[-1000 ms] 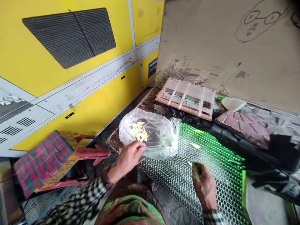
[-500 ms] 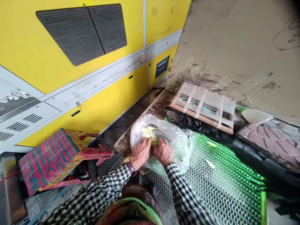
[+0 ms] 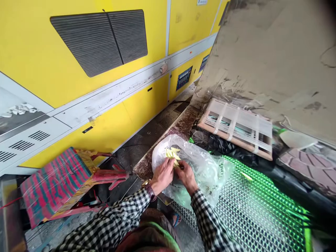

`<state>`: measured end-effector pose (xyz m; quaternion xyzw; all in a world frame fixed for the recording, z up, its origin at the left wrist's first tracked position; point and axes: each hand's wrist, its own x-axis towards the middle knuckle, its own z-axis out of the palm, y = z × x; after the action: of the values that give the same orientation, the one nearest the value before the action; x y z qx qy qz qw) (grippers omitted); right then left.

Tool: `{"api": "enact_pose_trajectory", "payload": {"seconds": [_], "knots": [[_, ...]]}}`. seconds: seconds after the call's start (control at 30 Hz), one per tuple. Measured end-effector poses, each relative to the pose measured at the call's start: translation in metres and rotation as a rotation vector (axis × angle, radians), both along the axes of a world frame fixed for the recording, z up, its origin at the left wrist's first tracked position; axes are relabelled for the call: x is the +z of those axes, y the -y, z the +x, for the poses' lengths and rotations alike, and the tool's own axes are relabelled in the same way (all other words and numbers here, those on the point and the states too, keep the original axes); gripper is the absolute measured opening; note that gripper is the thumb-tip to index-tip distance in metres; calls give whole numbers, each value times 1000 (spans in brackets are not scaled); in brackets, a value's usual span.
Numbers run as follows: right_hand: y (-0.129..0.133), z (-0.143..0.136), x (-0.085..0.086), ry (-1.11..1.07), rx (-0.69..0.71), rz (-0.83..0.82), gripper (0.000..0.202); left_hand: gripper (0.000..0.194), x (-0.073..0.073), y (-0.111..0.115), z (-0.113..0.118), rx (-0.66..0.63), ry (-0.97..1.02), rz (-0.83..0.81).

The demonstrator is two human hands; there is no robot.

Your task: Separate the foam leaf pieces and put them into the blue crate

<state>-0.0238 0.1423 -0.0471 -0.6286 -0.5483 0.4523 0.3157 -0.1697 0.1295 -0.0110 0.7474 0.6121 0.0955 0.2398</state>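
A clear plastic bag (image 3: 204, 157) lies spread over the table corner, with several pale yellow leaf-shaped pieces (image 3: 172, 153) on it. At the near side of these pieces, my left hand (image 3: 163, 175) has its fingers closed on one of them. Close beside it, my right hand (image 3: 187, 176) is closed too, its thumb and fingertips pinched on the yellow pieces. The fingertips of both hands nearly meet and partly hide what is between them. One more yellow piece (image 3: 246, 176) rests apart on the green-lit honeycomb surface (image 3: 254, 206) to the right.
A yellow machine (image 3: 105, 133) with a dark vent stands ahead and left. A stool with a striped cover (image 3: 56, 182) is at lower left. Behind the honeycomb surface lie black plastic and a wrapped wooden frame (image 3: 236, 127). A large brown board (image 3: 273, 59) rises at right.
The view has shifted, so the surroundings sit a little differently. Both hands have drawn closer together and their fingers have closed on the yellow pieces. Two loose pieces showed on the honeycomb; now one shows.
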Motion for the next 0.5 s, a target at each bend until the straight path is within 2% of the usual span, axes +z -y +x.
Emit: {"api": "enact_pose_trajectory", "payload": {"seconds": [0.1,0.33,0.4,0.5], "knots": [[5,2,14,-246,-29,-151,34,50,9,-2,-3,6,100,-7],[27,0,46,-420,-182,-133,44,39,40,6,2,43,350,39],[34,-2,50,-386,-204,-94,46,34,44,11,10,94,459,36],[44,-3,53,-158,-199,88,36,29,43,16,22,209,635,-14]]}}
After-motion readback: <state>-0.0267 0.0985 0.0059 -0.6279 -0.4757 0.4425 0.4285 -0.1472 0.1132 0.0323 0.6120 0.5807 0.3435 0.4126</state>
